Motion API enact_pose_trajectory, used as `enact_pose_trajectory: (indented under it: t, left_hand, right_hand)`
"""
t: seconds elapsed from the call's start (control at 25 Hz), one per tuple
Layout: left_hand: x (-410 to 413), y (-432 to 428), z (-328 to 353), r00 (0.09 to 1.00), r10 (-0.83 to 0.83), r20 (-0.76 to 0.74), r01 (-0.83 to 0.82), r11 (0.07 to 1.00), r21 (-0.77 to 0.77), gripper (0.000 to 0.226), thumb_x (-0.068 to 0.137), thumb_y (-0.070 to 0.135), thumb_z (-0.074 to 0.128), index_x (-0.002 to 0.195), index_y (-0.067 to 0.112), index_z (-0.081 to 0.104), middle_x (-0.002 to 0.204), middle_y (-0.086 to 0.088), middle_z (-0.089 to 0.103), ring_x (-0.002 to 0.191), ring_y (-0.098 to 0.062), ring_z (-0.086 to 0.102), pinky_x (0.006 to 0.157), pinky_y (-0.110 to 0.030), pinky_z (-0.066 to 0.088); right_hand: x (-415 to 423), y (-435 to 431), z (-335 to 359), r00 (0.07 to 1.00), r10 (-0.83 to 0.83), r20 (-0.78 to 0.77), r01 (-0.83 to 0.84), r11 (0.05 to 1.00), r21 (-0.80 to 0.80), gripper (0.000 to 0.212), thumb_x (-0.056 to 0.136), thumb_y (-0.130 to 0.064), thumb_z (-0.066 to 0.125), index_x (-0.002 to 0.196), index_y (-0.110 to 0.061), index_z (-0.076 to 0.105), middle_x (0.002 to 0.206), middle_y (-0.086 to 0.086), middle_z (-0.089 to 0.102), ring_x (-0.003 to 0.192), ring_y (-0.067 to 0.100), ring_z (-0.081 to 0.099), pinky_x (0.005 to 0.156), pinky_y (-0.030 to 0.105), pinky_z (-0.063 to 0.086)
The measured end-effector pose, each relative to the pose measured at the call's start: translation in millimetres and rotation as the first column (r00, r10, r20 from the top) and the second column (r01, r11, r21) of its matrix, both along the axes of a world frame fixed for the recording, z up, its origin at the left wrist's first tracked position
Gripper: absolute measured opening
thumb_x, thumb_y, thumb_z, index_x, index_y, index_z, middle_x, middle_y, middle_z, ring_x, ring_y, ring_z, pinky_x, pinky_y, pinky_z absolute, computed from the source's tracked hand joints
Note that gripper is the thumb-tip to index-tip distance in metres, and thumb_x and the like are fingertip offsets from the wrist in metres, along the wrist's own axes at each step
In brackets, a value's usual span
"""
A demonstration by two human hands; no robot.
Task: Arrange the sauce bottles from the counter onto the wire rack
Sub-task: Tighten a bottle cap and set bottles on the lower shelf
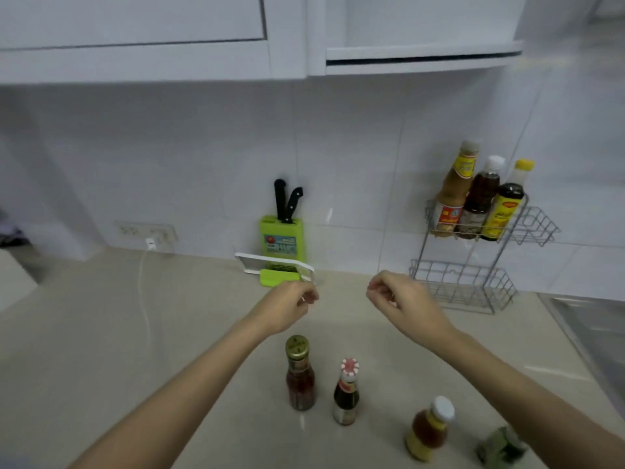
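A two-tier wire rack (537, 228) stands at the back right against the tiled wall. Its upper shelf holds three bottles: a tan sauce bottle (455, 191), a dark one with a white cap (480, 198) and a dark one with a yellow cap (505, 204). The lower shelf (463, 286) holds nothing. On the counter near me stand a red sauce bottle with a gold cap (299, 374), a dark bottle with a red-white cap (346, 392) and an orange bottle with a white cap (429, 428). My left hand (287, 308) and my right hand (402, 304) hover above the counter, fingers curled, holding nothing.
A green knife block (282, 238) with two black-handled knives stands at the back wall, a white cutting board (274, 264) in front of it. A white charger cable (145, 299) runs from the wall socket. A metal sink edge (588, 333) lies right. A greenish packet (502, 446) sits bottom right.
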State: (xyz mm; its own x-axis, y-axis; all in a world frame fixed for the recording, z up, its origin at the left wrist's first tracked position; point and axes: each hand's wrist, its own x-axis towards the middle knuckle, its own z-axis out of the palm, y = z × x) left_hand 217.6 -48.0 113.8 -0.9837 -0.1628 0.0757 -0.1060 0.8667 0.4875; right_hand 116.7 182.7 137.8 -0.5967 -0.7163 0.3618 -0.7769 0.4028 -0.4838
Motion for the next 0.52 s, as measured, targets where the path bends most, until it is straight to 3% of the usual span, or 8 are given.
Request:
enact_pose_trajectory:
  t: [0.12, 0.2, 0.28, 0.4, 0.52]
  left_hand:
    - [40, -22, -52, 0.977, 0.183, 0.109, -0.193, 0.977, 0.087, 0.045, 0.077, -0.009, 0.049, 0.117, 0.008, 0.061, 0.118, -0.009, 0.065, 0.103, -0.024, 0.063, 0.086, -0.024, 0.047]
    - [62, -19, -75, 0.958, 0.153, 0.244, -0.21, 0.951, 0.229, 0.056, 0.077, -0.006, 0.056, 0.131, 0.006, 0.049, 0.132, -0.012, 0.054, 0.116, -0.024, 0.057, 0.094, -0.026, 0.046]
    - [77, -9, -90, 0.963, 0.058, 0.262, -0.161, 0.906, 0.391, 0.068, 0.07, 0.004, 0.069, 0.133, 0.004, 0.044, 0.134, -0.013, 0.052, 0.123, -0.024, 0.052, 0.104, -0.032, 0.044]
    - [79, 14, -99, 0.982, 0.057, 0.178, -0.162, 0.733, 0.661, 0.062, 0.062, 0.009, 0.078, 0.119, 0.009, 0.053, 0.113, -0.012, 0.066, 0.105, -0.018, 0.064, 0.094, -0.039, 0.052]
    - [70, 27, -107, 0.973, 0.144, 0.178, -0.229, 0.648, 0.727, 0.043, 0.072, 0.011, 0.076, 0.112, 0.013, 0.061, 0.105, -0.003, 0.072, 0.094, -0.007, 0.068, 0.085, -0.032, 0.057]
  right_hand:
    - [49, -39, -22, 0.989, 0.149, -0.016, -0.145, 0.976, 0.162, 0.027, 0.09, -0.04, 0.052, 0.108, -0.02, 0.057, 0.09, -0.008, 0.061, 0.082, 0.011, 0.055, 0.073, 0.03, 0.045]
    - [67, -58, -35, 0.98, 0.178, -0.088, -0.146, 0.945, 0.293, 0.041, 0.091, -0.047, 0.048, 0.12, -0.018, 0.051, 0.105, 0.0, 0.062, 0.096, 0.02, 0.058, 0.079, 0.035, 0.045]
    - [82, -77, -46, 0.966, 0.178, -0.186, -0.082, 0.899, 0.431, 0.057, 0.089, -0.058, 0.043, 0.125, -0.014, 0.045, 0.114, 0.009, 0.059, 0.101, 0.03, 0.059, 0.079, 0.04, 0.047]
    - [91, -101, -61, 0.932, 0.188, -0.31, 0.016, 0.833, 0.552, 0.071, 0.086, -0.07, 0.031, 0.118, -0.008, 0.044, 0.107, 0.017, 0.063, 0.09, 0.037, 0.064, 0.063, 0.038, 0.038]
    - [91, -121, -69, 0.929, 0.202, -0.311, 0.031, 0.793, 0.608, 0.059, 0.095, -0.057, 0.027, 0.111, -0.005, 0.048, 0.103, 0.021, 0.066, 0.089, 0.038, 0.065, 0.061, 0.039, 0.033]
